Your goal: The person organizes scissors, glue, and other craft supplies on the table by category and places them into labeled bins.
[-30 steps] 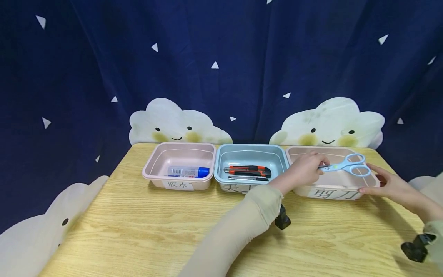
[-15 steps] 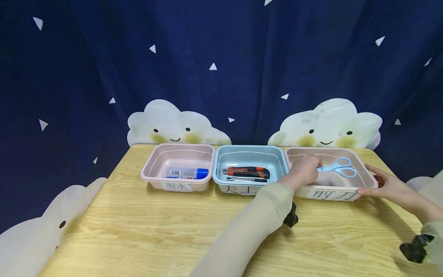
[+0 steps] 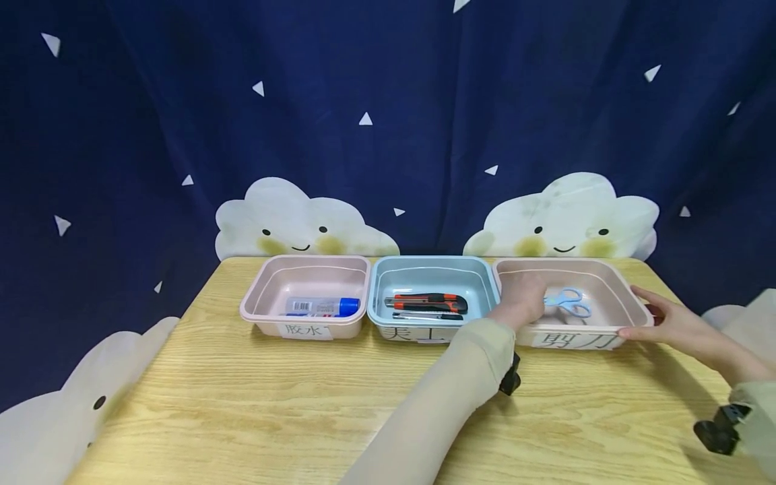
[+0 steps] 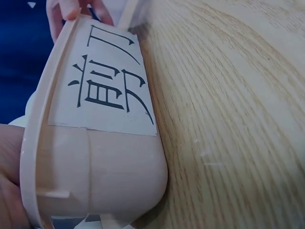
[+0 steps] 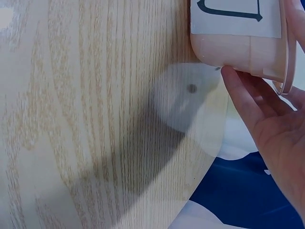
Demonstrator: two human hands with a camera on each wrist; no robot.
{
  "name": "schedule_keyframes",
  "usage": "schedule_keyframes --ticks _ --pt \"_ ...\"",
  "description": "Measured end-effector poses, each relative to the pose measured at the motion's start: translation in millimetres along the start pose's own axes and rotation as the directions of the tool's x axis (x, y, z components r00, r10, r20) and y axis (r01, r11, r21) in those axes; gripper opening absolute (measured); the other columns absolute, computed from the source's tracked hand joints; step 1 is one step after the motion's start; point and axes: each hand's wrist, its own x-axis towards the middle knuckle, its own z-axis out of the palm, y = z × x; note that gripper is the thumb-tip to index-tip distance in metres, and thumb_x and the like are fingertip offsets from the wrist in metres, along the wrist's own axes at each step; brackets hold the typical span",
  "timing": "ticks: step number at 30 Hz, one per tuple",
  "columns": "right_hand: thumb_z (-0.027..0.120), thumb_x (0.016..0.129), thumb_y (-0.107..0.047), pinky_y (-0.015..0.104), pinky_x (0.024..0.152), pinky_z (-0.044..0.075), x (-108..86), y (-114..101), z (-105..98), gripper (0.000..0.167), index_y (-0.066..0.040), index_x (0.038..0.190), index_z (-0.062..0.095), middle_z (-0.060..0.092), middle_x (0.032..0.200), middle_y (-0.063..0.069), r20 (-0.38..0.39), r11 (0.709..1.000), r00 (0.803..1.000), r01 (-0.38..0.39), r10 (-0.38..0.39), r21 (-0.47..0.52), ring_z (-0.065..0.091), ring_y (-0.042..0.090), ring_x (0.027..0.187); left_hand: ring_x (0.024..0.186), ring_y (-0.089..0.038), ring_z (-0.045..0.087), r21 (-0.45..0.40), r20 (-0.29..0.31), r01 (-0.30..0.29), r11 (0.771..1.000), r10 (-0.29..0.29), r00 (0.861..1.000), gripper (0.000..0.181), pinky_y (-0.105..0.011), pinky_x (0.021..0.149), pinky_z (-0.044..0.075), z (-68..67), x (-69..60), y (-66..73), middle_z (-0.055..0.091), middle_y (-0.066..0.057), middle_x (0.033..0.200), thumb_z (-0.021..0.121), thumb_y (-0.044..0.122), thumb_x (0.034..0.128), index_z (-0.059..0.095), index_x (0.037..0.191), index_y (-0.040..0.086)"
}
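Note:
Inside the right-hand pink plastic bin [image 3: 606,269], my left hand [image 3: 526,300] reaches low near its left end and holds light-blue scissors [image 3: 571,302] by the blade end. The handle loops point right; the blades and my fingertips are hidden behind the hand. My right hand [image 3: 673,327] grips the bin's right end, thumb at the front rim and fingers round the side. In the right wrist view that hand [image 5: 276,114] touches the bin's corner [image 5: 228,52]. A paper label [image 4: 102,81] with large black characters covers the bin's front.
A blue bin [image 3: 433,266] with utility knives [image 3: 427,303] stands directly left. Beyond it, another pink bin [image 3: 315,264] holds glue bottles [image 3: 321,306]. All three line the back of the wooden table [image 3: 273,397], before a dark blue curtain [image 3: 315,87].
My left hand has lowered the scissors into the right-hand bin and drawn them leftward. My right hand stays at the bin's end. The head view has shifted slightly.

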Motion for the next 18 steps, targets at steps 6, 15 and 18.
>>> schedule_keyframes --ticks 6,15,18 --pt "0.065 0.083 -0.031 0.013 0.065 0.038 -2.1 -1.2 0.7 0.091 0.002 0.144 0.006 0.039 0.128 0.033 0.007 1.0 1.0 0.016 -0.016 0.006 0.037 -0.013 0.086 0.09 -0.005 0.053 0.136 0.002 -0.01 0.991 0.009 1.0 0.006 -0.039 0.091 0.037 4.6 -3.4 2.8 0.062 0.017 0.095 0.063 0.026 0.0793 0.061 0.076 0.03" --pt "0.065 0.083 -0.03 0.012 0.064 0.038 -5.6 -2.8 -1.1 0.091 0.004 0.144 0.006 0.041 0.126 0.035 0.005 1.0 1.0 0.026 -0.026 -0.007 0.038 -0.015 0.085 0.087 -0.004 0.053 0.19 0.001 -0.015 0.982 0.015 1.0 0.009 -0.036 0.088 0.04 5.8 -4.4 5.2 0.062 0.017 0.092 0.058 0.026 0.0845 0.062 0.078 0.031" --pt "0.064 0.084 -0.03 0.012 0.064 0.038 -4.8 -3.0 -2.0 0.091 0.004 0.144 0.005 0.039 0.128 0.035 0.022 1.0 0.999 0.024 -0.024 -0.007 0.036 -0.016 0.087 0.083 -0.003 0.054 0.163 -0.026 -0.008 0.987 0.013 1.0 0.012 -0.036 0.087 0.04 5.1 -4.4 3.7 0.062 0.016 0.088 0.056 0.026 0.0854 0.062 0.076 0.031"
